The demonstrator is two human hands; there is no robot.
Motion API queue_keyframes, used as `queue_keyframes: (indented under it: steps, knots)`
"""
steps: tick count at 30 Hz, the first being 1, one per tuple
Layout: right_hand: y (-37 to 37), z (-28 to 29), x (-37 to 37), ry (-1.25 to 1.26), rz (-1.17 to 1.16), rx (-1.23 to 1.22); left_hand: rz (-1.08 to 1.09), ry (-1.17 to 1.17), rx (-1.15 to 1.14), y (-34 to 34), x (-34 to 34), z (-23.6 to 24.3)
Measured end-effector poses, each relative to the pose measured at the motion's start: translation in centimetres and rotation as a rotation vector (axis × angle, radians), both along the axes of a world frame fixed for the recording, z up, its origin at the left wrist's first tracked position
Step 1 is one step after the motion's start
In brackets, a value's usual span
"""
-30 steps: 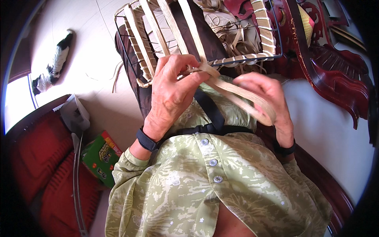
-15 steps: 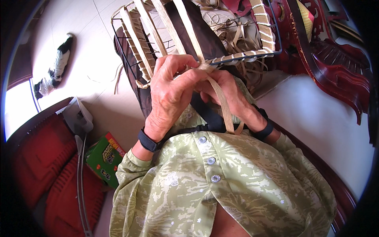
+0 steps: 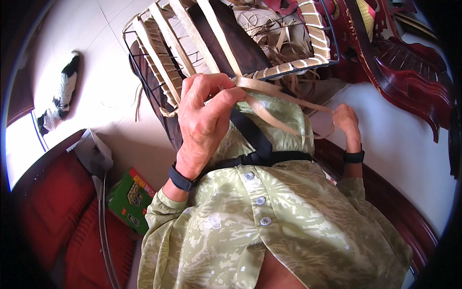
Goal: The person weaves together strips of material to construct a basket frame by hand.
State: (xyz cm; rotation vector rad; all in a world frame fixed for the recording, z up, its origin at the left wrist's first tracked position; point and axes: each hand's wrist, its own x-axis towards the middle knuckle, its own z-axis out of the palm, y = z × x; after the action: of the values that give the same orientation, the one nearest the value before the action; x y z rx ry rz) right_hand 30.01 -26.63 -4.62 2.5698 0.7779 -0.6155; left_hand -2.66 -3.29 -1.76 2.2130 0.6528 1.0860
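A wire frame (image 3: 293,68) tilts across my lap, its rim wrapped in tan strip and white lashing. Several flat tan strips (image 3: 188,34) run across its open side. My left hand (image 3: 202,115) pinches the woven strip (image 3: 262,86) at the near rim, thumb and forefinger closed. Out to the right, my right hand (image 3: 346,119) is closed on the far part of that strip, which stretches fairly straight between the hands. A loose strip end (image 3: 269,118) curves down over my green patterned shirt. My fingertips hide where the strip meets the rim.
Beyond the frame lies a tangle of loose strips (image 3: 284,43). Carved dark red wooden furniture (image 3: 409,77) stands at the right. A black and white cat (image 3: 62,96) lies on the tiled floor at the left. Near my left elbow are a green box (image 3: 130,200) and red cushions (image 3: 48,202).
My right hand has moved away from my left, out to the right, drawing the strip with it. The left hand stays at the rim. The view has shifted slightly.
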Motion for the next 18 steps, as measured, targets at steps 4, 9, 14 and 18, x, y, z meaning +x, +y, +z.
queue_keyframes:
  steps: [4,9,14,18]
  knots:
    - [5.1,4.9,-5.8,0.14,0.381,0.529,0.022,0.036,-0.029,-0.2,-0.3,0.3]
    - [11.5,5.0,-14.9,0.467,0.472,0.913,0.035,0.044,-0.023,-0.1,0.0,0.6]
    - [12.4,0.9,-17.3,0.62,0.178,0.982,0.05,0.043,0.009,0.0,0.2,0.6]
    - [10.1,5.0,-12.0,1.094,-0.418,0.867,0.055,0.033,-0.012,0.0,-0.1,0.8]
